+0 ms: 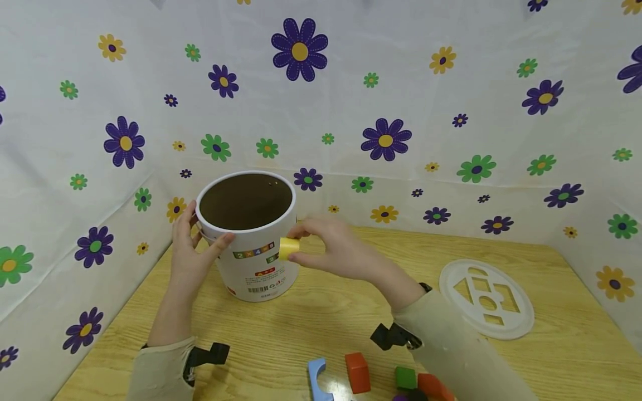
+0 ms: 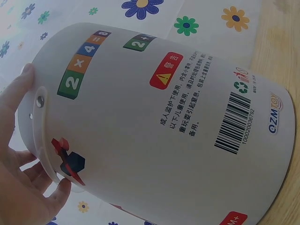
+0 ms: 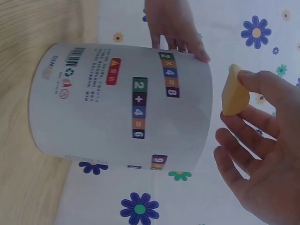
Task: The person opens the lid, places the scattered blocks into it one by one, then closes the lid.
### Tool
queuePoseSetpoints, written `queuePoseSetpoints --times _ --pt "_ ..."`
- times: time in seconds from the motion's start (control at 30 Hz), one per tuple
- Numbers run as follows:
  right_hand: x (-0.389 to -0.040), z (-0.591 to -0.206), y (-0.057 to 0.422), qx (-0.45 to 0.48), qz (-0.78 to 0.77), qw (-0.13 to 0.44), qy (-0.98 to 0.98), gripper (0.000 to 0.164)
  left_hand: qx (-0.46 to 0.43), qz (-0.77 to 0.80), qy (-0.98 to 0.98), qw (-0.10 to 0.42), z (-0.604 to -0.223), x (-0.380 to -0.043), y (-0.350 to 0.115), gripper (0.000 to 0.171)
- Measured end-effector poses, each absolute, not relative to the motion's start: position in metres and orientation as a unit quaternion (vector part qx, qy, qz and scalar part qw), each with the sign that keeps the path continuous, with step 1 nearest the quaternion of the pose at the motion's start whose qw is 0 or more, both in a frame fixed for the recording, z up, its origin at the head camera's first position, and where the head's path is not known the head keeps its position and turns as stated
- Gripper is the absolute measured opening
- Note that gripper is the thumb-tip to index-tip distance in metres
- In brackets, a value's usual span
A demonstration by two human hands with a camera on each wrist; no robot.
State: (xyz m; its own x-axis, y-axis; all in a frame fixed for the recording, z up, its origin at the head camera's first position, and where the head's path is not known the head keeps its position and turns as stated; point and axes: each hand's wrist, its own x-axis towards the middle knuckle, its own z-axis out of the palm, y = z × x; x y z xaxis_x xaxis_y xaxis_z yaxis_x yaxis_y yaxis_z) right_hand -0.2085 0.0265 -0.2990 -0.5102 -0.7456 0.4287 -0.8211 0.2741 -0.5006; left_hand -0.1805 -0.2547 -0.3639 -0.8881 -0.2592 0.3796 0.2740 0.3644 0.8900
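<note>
A white bucket with printed sums and a dark, shadowed inside stands upright on the table. My left hand holds its near left side by the rim, thumb on the front and fingers spread round the side, beside the white strap handle. With thumb and fingertips, my right hand pinches a yellow half-round block. That block is at the bucket's right front, a little below rim height; in the right wrist view a gap separates it from the rim.
On the right of the wooden table lies a round white lid with shaped holes. Along the near edge are a blue arch block, a red block, a green block and others partly hidden. Flowered cloth hangs behind.
</note>
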Motion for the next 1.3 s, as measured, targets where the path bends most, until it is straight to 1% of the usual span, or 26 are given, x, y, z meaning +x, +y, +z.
queuePoseSetpoints --times 0.13,0.27,0.7,1.0,1.3 --pt "-0.213 -0.287 0.019 0.482 0.343 0.107 -0.799 0.026 -0.006 -0.561 -0.792 0.240 -0.363 -0.180 -0.254 0.092" --pt "-0.218 -0.278 0.010 0.457 0.322 0.127 -0.819 0.028 -0.009 -0.560 -0.793 0.238 -0.363 -0.179 -0.254 0.091" --pt "-0.234 -0.265 -0.023 0.376 0.311 0.082 -0.869 0.030 -0.003 -0.557 -0.797 0.232 -0.364 -0.179 -0.254 0.091" --pt "-0.240 -0.267 -0.039 0.362 0.302 0.066 -0.879 0.032 -0.002 -0.558 -0.797 0.230 -0.363 -0.179 -0.254 0.091" --pt "-0.241 -0.271 -0.047 0.358 0.301 0.071 -0.881 0.031 -0.001 -0.557 -0.797 0.232 -0.363 -0.180 -0.254 0.091"
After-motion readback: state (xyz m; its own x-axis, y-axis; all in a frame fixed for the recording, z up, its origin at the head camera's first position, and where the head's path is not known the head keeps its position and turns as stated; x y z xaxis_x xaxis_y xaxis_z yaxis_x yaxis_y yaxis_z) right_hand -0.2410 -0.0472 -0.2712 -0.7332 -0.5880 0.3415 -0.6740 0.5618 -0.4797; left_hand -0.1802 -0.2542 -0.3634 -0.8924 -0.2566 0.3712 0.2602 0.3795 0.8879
